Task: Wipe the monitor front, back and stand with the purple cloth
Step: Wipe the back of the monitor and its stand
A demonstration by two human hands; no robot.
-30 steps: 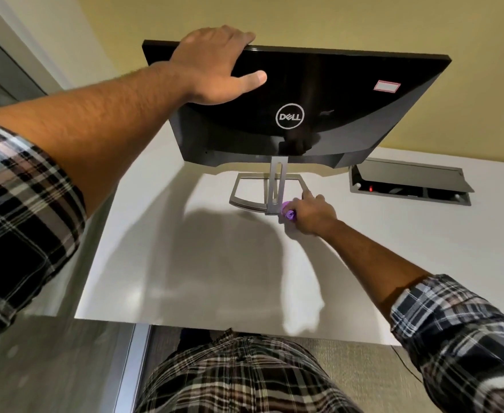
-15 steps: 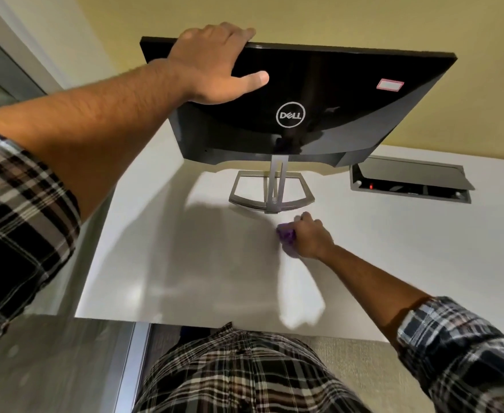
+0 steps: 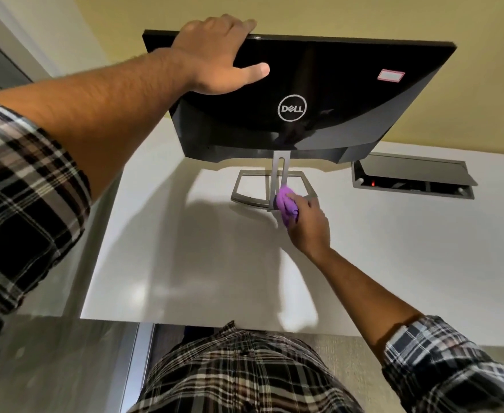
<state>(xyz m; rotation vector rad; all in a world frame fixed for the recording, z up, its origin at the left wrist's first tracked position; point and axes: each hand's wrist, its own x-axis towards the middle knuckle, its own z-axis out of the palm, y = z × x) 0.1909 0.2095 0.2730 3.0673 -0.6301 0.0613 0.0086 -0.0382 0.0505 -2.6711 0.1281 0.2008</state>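
Head view: the stand (image 3: 274, 189) is being wiped, the purple cloth (image 3: 286, 204) bunched in the right hand (image 3: 309, 225) fingers against its post, the monitor (image 3: 304, 93) top gripped by the left hand (image 3: 215, 58); next, the base must be rubbed.

The white desk (image 3: 185, 263) lies open before the stand (image 3: 246, 186); the monitor (image 3: 334, 93) overhangs it, cable box (image 3: 361, 181) just beside.
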